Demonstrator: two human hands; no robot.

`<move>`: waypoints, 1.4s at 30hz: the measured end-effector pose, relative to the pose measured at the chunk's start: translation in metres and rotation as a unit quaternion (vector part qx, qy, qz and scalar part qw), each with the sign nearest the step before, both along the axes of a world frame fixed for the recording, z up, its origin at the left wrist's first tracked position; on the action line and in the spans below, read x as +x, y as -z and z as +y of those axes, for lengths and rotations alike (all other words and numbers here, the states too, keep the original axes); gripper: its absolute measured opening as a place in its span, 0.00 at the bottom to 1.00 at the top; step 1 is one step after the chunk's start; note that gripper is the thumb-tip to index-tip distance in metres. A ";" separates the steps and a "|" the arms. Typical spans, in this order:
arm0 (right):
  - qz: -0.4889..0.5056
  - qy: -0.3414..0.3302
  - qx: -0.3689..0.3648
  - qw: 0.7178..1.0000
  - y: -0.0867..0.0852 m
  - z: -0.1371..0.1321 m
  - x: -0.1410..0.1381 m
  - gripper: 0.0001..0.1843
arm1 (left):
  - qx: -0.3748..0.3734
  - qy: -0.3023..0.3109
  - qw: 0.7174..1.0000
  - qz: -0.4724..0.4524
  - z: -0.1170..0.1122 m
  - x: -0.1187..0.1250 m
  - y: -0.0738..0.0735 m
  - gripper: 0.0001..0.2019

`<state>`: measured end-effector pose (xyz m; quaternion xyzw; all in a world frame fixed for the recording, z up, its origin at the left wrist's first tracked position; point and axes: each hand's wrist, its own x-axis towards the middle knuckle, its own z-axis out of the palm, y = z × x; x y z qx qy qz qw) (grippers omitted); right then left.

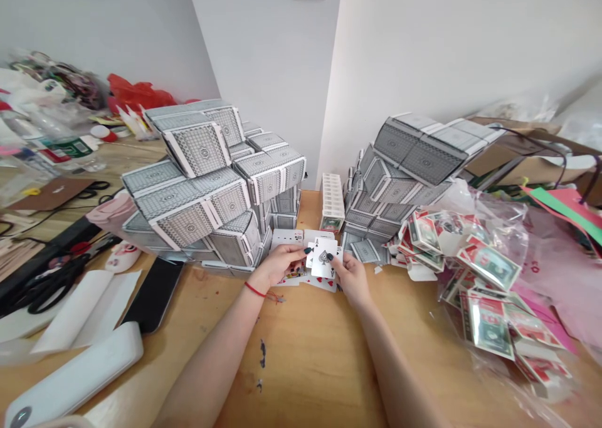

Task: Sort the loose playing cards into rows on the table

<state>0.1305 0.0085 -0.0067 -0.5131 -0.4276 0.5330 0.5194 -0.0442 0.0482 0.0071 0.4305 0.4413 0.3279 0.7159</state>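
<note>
My left hand [281,264] and my right hand [350,276] meet at the middle of the wooden table [305,353], both closed on a small fan of playing cards [322,257] with an ace of spades on top. More cards [301,281] lie face up on the table just under the hands. A red string bracelet circles my left wrist. A heap of grey-patterned card boxes [207,183] rises just beyond my left hand, and a second heap [414,158] stands beyond my right hand.
A clear bag of red-and-green card packs [489,290] lies at the right. A white tray of small packs [332,202] stands between the heaps. Scissors [51,281], a black phone [153,293], white paper and a white case [75,371] lie at the left.
</note>
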 end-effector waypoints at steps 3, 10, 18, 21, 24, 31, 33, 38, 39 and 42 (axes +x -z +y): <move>0.007 -0.006 -0.002 1.000 -0.003 0.000 0.000 0.19 | -0.007 -0.001 1.000 -0.009 -0.001 0.001 0.000 0.18; -0.026 -0.019 0.000 0.999 -0.001 -0.002 0.002 0.20 | -0.004 0.022 0.999 0.024 -0.003 0.003 -0.004 0.16; -0.051 -0.022 0.013 0.998 -0.003 -0.004 0.001 0.20 | 0.054 0.041 0.996 0.054 -0.004 0.008 -0.003 0.18; -0.062 -0.021 0.017 0.998 -0.002 -0.004 0.000 0.20 | 0.060 0.030 0.995 0.068 -0.004 0.011 -0.002 0.18; -0.066 -0.021 0.023 0.997 -0.001 -0.003 0.000 0.19 | 0.062 0.006 0.994 0.087 -0.004 0.014 -0.002 0.17; -0.069 -0.011 0.027 0.997 -0.002 -0.004 -0.001 0.19 | 0.077 -0.007 0.990 0.119 -0.004 0.016 0.004 0.17; -0.065 -0.007 0.025 0.998 -0.002 -0.005 -0.001 0.19 | 0.079 -0.012 0.989 0.125 -0.004 0.016 0.005 0.17; -0.055 -0.004 0.019 0.998 -0.002 -0.005 -0.001 0.20 | 0.081 -0.030 0.988 0.126 -0.005 0.018 0.004 0.16; -0.055 -0.003 0.018 0.998 -0.002 -0.005 -0.001 0.20 | 0.083 -0.033 0.988 0.125 -0.005 0.018 0.004 0.15; -0.060 0.000 0.012 0.998 -0.003 -0.005 -0.001 0.21 | 0.086 -0.039 0.987 0.130 -0.007 0.019 0.001 0.15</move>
